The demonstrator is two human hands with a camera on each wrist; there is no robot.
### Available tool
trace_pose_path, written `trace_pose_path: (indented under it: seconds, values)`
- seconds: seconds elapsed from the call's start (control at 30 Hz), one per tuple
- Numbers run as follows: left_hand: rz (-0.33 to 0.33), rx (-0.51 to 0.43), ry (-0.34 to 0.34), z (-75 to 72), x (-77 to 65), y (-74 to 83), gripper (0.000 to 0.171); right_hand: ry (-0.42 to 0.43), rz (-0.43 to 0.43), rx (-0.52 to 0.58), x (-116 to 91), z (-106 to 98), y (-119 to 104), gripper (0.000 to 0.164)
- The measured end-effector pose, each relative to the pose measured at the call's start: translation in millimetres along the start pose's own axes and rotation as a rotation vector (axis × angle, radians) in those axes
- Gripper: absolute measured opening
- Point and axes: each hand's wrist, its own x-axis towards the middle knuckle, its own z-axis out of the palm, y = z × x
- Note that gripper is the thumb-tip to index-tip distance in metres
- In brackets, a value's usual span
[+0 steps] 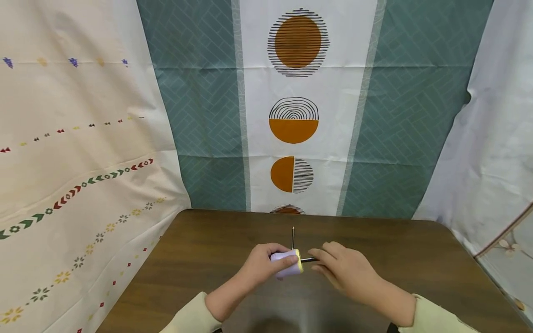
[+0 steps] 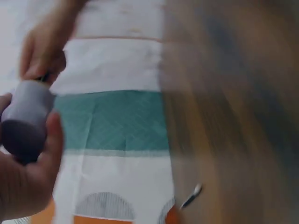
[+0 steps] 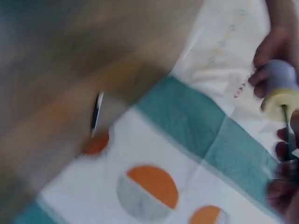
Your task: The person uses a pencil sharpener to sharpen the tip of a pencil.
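Observation:
A lilac cylindrical pencil sharpener (image 1: 285,262) with a yellow end is gripped by my left hand (image 1: 266,264), thumb laid along its near side. Its yellow end faces right. A dark pencil (image 1: 308,260) goes into the hole in that end, which the right wrist view shows on the sharpener (image 3: 282,79). My right hand (image 1: 347,268) pinches the pencil's outer part between thumb and fingers. Both hands are over the near part of the table. In the left wrist view the sharpener's dark base (image 2: 23,137) faces the camera.
Another dark pencil (image 1: 293,238) with a pale tip lies on the brown wooden table (image 1: 208,245), beyond the hands. Patterned cloths hang behind the table (image 1: 208,115) and on both sides of it. Both wrist views are blurred.

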Motion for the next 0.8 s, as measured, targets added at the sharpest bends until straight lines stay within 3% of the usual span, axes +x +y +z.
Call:
trace_pose_path:
  seconds: [0.07, 0.13, 0.2, 0.27, 0.33, 0.4, 0.43, 0.5, 0.6, 0.63, 0.67, 0.7, 0.73, 0.77, 0.8]
  values:
    - [-0.223, -0.184, -0.083, -3.4, -0.2, 4.8, 0.045, 0.2, -0.214, -0.241, 2.7, 4.1, 0.1, 0.037]
    - [-0.352, -0.286, -0.169, -4.4, -1.8, 8.7, 0.047, 0.309, -0.337, -0.337, 5.6, 6.2, -0.9, 0.038]
    - [-0.388, -0.306, -0.209, -2.7, -3.8, 11.7, 0.047, 0.375, -0.388, -0.363, 7.3, 7.4, -2.4, 0.04]
    - [-0.361, -0.289, -0.185, 0.8, -5.7, 13.5, 0.043, 0.395, -0.381, -0.341, 7.3, 8.2, -5.0, 0.041]
    - [-0.267, -0.221, -0.114, 4.7, -7.7, 13.7, 0.039, 0.372, -0.31, -0.271, 5.5, 8.8, -8.0, 0.042]
    - [-0.103, -0.087, -0.033, 8.7, -10.5, 11.6, 0.036, 0.305, -0.188, -0.151, 2.3, 8.8, -11.0, 0.043]
    - [0.023, 0.012, -0.001, 10.6, -11.9, 9.2, 0.035, 0.251, -0.112, -0.071, 0.4, 8.0, -12.1, 0.041]
    - [0.374, 0.314, 0.069, 13.1, -12.9, 3.1, 0.04, 0.08, 0.086, 0.174, -2.4, 4.2, -13.1, 0.038]
    - [0.912, 0.774, 0.263, 13.0, -9.7, -6.7, 0.054, -0.259, 0.448, 0.723, -2.9, -3.5, -8.7, 0.041]
    - [1.043, 0.874, 0.319, 12.5, -7.9, -9.4, 0.059, -0.362, 0.582, 0.886, -2.6, -5.9, -6.3, 0.042]
    - [1.12, 0.94, 0.35, 11.9, -6.5, -11.7, 0.062, -0.445, 0.703, 1.015, -2.3, -7.4, -3.9, 0.044]
    - [1.133, 0.964, 0.344, 11.4, -5.7, -13.4, 0.063, -0.502, 0.786, 1.096, -2.1, -7.8, -1.9, 0.045]
    - [1.086, 0.941, 0.304, 11.0, -5.9, -14.4, 0.061, -0.527, 0.819, 1.12, -2.3, -7.5, -0.9, 0.046]
    - [0.978, 0.875, 0.237, 10.8, -6.6, -14.3, 0.057, -0.525, 0.794, 1.08, -3.1, -6.7, -0.8, 0.046]
    - [0.831, 0.774, 0.163, 10.3, -7.1, -13.5, 0.052, -0.491, 0.71, 0.993, -4.3, -5.4, -1.7, 0.046]
